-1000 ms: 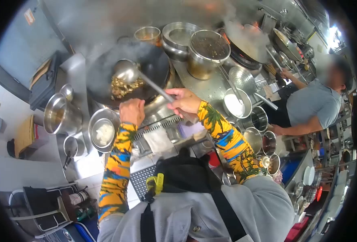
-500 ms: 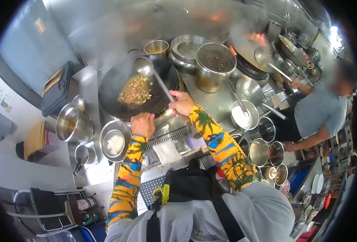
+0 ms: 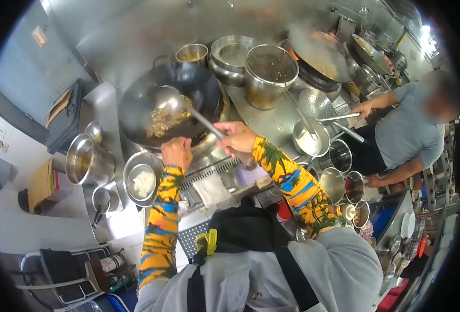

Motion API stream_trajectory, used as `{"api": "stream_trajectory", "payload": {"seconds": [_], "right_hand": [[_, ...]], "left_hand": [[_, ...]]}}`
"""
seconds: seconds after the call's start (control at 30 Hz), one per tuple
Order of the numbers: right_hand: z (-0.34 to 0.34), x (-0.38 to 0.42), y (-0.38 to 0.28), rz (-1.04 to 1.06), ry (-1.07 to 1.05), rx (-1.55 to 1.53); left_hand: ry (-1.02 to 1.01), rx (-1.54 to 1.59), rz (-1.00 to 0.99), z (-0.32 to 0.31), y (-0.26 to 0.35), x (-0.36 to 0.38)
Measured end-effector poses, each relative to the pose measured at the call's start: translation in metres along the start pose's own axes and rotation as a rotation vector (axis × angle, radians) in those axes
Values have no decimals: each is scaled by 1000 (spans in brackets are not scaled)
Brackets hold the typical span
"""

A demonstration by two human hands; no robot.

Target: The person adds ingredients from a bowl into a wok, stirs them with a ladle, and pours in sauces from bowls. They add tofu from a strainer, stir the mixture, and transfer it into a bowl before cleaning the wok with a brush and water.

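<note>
My right hand (image 3: 236, 138) is wrapped round the handle of a metal ladle (image 3: 170, 100), whose bowl is over the browned chopped food (image 3: 163, 122) in a large dark wok (image 3: 136, 104). My left hand (image 3: 177, 152) is closed at the wok's near rim; the part it grips is hidden under the fingers. Just left of that hand, a metal bowl (image 3: 127, 174) holds white pieces (image 3: 144, 184). Steam rises around the wok.
Behind the wok stand metal pots (image 3: 264, 96) of liquid. A perforated strainer (image 3: 316, 103) and a pan with white contents (image 3: 321, 143) lie to the right. A co-worker (image 3: 409, 125) stands by a second steaming wok (image 3: 318, 57). A metal pot (image 3: 102, 164) is at left.
The ladle's bowl has moved down into the wok over the food. The co-worker's ladle has left the second wok and is nearer the strainer. The view has shifted slightly.
</note>
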State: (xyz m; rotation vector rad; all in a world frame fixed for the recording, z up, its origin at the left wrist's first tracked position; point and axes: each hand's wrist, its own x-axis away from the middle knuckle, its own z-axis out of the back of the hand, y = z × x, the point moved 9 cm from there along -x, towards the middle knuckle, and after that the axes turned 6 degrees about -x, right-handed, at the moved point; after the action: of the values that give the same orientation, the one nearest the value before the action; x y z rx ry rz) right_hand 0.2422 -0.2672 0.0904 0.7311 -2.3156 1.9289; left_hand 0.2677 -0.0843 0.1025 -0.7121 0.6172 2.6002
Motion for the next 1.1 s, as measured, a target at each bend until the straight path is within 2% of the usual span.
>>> {"api": "stream_trajectory", "payload": {"seconds": [0.03,0.13,0.23,0.27,0.3,0.33,0.37,0.4,0.43,0.47,0.5,0.57,0.6,0.63,0.67,0.7,0.77,0.8,0.83,0.9,0.97,1.03,1.1], "right_hand": [[9,-6,-3,94,44,95],[26,-8,5,167,290,357],[4,10,6,105,304,496],[2,4,8,469,313,781],[-7,23,7,562,342,727],[-9,31,22,753,382,729],[-13,43,31,657,287,667],[-17,53,44,686,337,666],[-15,46,71,573,347,683],[-15,43,91,511,381,695],[-16,42,108,454,403,702],[-17,59,119,509,455,618],[-23,84,109,474,457,624],[-29,113,104,663,490,562],[-32,140,103,775,560,524],[-31,172,93,891,623,502],[-21,234,88,619,436,192],[-18,267,83,690,399,130],[-10,298,87,593,468,157],[-3,358,105,390,584,186],[-2,420,119,702,799,411],[-12,472,153,357,704,-181],[-25,526,178,326,715,-444]], "left_hand": [[12,12,-14,7,4,-5],[-53,7,10,-8,-5,4],[-60,11,18,-15,-14,-4],[-85,13,13,-14,-9,-7],[-116,-48,-15,-20,-10,-6],[-168,-54,12,-19,-9,-7],[-122,-31,-31,-27,-12,-5],[-74,-3,-73,-50,-38,1],[-114,-13,-45,-41,-27,-1],[-269,-130,47,-53,-40,-5],[-253,-109,-51,-48,-33,-8],[-235,-119,-67,-39,-25,-8],[-155,-83,-106,-34,-19,-9],[-82,-53,-138,-26,-14,-6],[-155,-78,-78,-29,-18,-6],[-68,-68,-90,-17,-8,-1],[124,-36,-115,10,20,7],[260,-90,-307,19,34,17],[337,-78,-394,33,62,33],[128,210,-224,5,69,66],[-76,363,-163,-19,129,115],[-268,632,-247,-43,206,175],[-454,733,-358,-46,299,231]]}}
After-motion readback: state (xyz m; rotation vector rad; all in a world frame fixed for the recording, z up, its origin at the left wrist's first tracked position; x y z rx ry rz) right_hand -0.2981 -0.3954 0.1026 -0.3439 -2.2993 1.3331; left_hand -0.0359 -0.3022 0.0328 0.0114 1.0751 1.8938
